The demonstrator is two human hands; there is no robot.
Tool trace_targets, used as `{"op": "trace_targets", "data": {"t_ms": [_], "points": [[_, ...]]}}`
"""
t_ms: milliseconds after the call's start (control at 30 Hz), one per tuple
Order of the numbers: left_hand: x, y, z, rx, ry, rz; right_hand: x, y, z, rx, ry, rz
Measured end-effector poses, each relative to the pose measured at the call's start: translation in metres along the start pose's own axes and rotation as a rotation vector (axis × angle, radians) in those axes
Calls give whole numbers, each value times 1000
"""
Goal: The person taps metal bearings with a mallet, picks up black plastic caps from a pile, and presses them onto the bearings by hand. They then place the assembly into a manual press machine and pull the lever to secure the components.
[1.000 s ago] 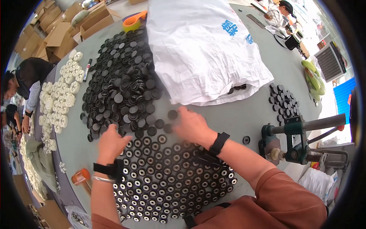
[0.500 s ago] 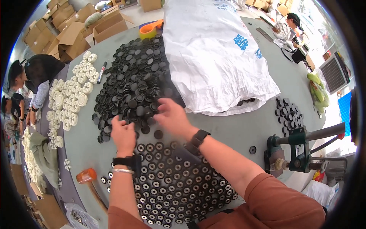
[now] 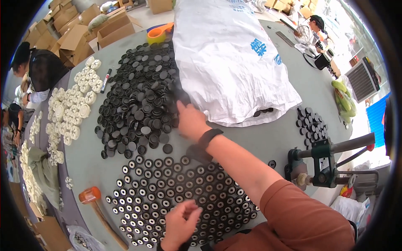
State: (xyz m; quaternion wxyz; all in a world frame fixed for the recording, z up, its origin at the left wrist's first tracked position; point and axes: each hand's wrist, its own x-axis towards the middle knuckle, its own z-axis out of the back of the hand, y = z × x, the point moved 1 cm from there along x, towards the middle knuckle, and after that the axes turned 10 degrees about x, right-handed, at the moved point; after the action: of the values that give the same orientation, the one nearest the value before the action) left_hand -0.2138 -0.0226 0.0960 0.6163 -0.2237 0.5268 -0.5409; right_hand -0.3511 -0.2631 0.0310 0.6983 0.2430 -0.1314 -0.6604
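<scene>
A big heap of black round caps [image 3: 140, 100] lies on the grey-green table. My right hand [image 3: 193, 121] reaches to the heap's right edge, beside the white sack; its index finger is stretched out and the other fingers are partly hidden. Nearer to me, many black discs with metal rings [image 3: 155, 184] stand in loose rows. Over their near part is my left hand [image 3: 182, 219], fingers curled in toward the thumb. Whatever is between them, if anything, I cannot make out.
A large white woven sack [image 3: 234, 71] lies right of the heap. An orange-headed mallet [image 3: 90, 195] and a marker [image 3: 106, 81] lie left, near white plastic parts [image 3: 63, 111]. A green hand press [image 3: 322, 163] stands right, below more black caps [image 3: 310, 125]. People work at both sides.
My left hand has left the cap heap and come back toward me over the ringed discs. My right hand stays by the heap, at its edge near the sack. The view has shifted slightly.
</scene>
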Motion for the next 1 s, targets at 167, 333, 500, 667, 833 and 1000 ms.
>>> {"op": "trace_targets", "data": {"t_ms": [167,333,500,667,833,1000], "points": [[-37,-14,-12,-35,-51,-16,2,-29,-2,200,-234,67],[-64,-1,-22,-91,-18,57,-5,-22,-6,191,-163,137],[-79,7,-25,22,-53,-10,-1,-12,-5,-141,-85,50],[-71,4,-25,-379,-47,226,13,-5,4,-94,-3,-16],[-43,23,-23,-630,-164,234,11,2,-15,-241,31,171],[-6,26,-16,-1047,-171,317,2,-15,-5,-360,-109,292]]}}
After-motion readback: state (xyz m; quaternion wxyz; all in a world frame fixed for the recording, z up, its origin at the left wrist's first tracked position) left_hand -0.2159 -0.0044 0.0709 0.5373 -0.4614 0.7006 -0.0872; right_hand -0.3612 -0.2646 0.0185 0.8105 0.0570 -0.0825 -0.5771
